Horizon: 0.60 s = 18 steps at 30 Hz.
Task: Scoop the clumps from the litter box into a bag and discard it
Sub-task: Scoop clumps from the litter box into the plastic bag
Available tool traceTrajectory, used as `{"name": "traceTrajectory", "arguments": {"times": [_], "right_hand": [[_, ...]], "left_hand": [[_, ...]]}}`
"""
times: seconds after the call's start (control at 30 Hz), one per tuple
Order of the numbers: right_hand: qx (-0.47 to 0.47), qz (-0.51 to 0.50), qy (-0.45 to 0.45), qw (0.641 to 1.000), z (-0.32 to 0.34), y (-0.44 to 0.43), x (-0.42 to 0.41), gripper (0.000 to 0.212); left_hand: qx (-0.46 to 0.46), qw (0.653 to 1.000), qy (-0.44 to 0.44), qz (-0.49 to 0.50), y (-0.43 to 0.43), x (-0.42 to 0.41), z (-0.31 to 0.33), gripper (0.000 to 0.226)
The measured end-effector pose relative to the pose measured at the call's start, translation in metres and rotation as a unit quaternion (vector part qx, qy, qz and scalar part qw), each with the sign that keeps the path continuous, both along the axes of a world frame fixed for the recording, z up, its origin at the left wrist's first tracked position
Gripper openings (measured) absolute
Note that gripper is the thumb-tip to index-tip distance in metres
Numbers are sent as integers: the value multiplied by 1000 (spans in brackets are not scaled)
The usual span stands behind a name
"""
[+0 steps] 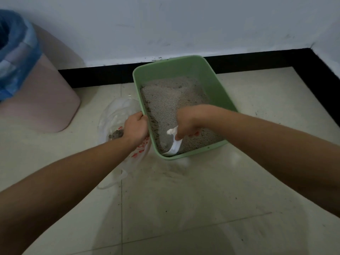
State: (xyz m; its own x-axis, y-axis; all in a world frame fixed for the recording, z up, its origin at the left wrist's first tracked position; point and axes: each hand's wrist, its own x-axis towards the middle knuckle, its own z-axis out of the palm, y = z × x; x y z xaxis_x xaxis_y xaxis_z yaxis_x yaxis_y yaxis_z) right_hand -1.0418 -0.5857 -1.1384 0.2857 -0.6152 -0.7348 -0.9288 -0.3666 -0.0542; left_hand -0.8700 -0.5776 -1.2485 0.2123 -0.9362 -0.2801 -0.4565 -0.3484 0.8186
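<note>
A green litter box [211, 78] sits on the tiled floor, filled with grey litter [165, 100]. My left hand [135, 127] grips the box's left rim. My right hand [187, 122] is shut on a white scoop [174, 146], whose blade digs into the litter at the box's near left corner. To the left of the box, a clear plastic bag [116, 115] with red print lies on the floor, partly under my left wrist. A small pile of dark clumps [116, 134] rests inside it.
A pink bin [42, 100] lined with a blue bag [16, 57] stands at the far left. A white wall with a black skirting [257, 59] runs behind the box and turns a corner at the right. Loose litter grains dot the floor tiles.
</note>
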Motion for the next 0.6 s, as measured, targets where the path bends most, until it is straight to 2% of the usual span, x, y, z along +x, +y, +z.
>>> {"name": "traceTrajectory", "arguments": {"times": [0.07,0.13,0.23,0.33,0.47,0.6], "right_hand": [[-40,-18,-32,999,-13,15,2,29],[-51,-38,-74,995,-16,34,2,36],[-76,18,-79,994,-18,64,3,39],[-112,-48,-130,984,-33,70,6,21],[-150,-201,-183,951,-61,46,17,17],[-189,-269,-222,918,-96,20,36,28]], "left_hand": [[2,1000,17,-2,0,2,1,32],[-1,1000,23,-1,0,3,0,35],[-14,1000,24,9,1,3,0,36],[-17,997,65,27,-1,3,6,30],[10,995,97,37,-5,4,12,25],[43,990,127,41,-9,8,11,22]]}}
